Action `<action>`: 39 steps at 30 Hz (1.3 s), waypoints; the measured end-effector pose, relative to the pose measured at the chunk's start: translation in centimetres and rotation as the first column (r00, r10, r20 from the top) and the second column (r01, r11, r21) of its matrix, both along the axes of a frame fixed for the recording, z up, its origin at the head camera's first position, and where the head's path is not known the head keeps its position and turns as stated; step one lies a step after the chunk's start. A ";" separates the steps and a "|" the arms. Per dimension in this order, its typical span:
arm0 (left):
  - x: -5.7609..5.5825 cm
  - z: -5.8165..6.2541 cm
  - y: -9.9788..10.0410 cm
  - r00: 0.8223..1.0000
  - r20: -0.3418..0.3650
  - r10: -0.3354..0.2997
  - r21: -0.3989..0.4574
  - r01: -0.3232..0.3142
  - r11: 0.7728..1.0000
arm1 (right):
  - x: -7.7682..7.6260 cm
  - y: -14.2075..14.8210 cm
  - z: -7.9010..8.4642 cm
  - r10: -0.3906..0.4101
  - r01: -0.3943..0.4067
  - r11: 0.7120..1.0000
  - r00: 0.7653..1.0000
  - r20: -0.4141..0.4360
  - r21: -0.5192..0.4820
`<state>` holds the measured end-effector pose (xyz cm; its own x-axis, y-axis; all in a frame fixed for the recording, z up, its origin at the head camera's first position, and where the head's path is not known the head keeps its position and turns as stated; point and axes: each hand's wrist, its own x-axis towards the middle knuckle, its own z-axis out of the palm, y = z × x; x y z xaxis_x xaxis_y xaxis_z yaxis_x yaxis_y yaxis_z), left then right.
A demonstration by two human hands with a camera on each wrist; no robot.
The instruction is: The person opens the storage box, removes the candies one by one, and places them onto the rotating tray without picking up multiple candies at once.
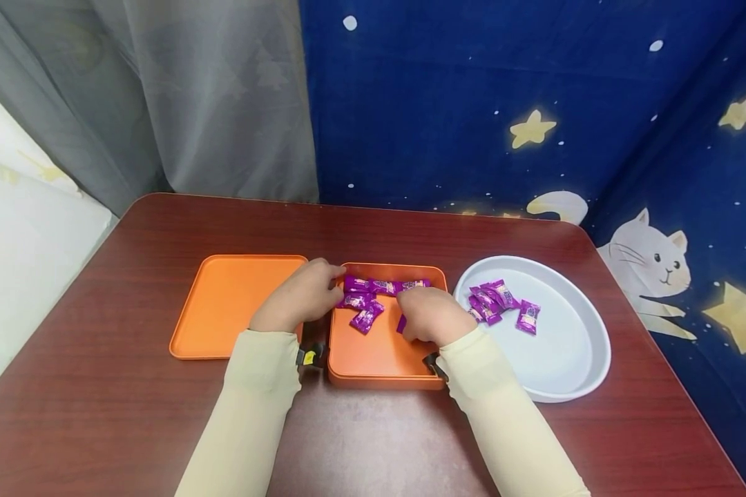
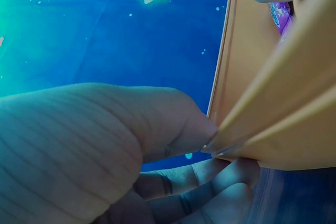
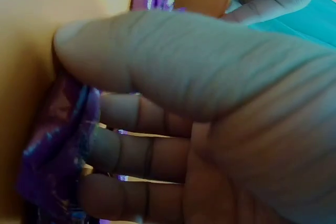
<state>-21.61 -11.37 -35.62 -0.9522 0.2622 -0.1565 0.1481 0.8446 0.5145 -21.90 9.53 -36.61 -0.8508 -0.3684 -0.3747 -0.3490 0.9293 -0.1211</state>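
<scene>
An orange rectangular box (image 1: 385, 355) sits on the table with several purple wrapped candies (image 1: 367, 317) in its far part, some lined up along the far wall. My left hand (image 1: 304, 293) pinches the box's far left edge; in the left wrist view the thumb lies on one side of the rim (image 2: 273, 98) and the fingers on the other. Inside the box, my right hand (image 1: 438, 317) holds a purple wrapped candy (image 3: 58, 145) between thumb and fingers, low against the orange floor. The hand mostly hides this candy in the head view.
A round pale tray (image 1: 559, 366) stands to the right, with several more purple candies (image 1: 528, 317) in it. Left of the box lies a flat orange lid (image 1: 224, 304). Curtains (image 1: 423, 103) hang behind the wooden table (image 1: 360, 442).
</scene>
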 end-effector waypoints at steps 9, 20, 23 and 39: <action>-0.1 0.0 0.0 1.000 -0.002 -0.007 0.001 0.007 1.000 | 0.0 -0.1 0.1 0.045 -0.045 0.999 0.999 -0.010 -0.027; -0.1 0.0 -0.1 1.000 -0.012 -0.015 0.005 0.015 1.000 | 0.0 -0.1 0.8 0.146 -0.162 0.981 0.978 -0.151 -0.103; -0.1 0.0 -0.1 1.000 -0.011 -0.016 0.007 0.016 1.000 | 0.0 0.0 0.8 0.158 -0.178 0.978 0.973 -0.168 -0.105; -0.1 0.1 -0.2 1.000 0.000 -0.011 -0.001 0.011 1.000 | 0.1 0.3 1.3 0.122 -0.145 0.980 0.978 -0.167 -0.134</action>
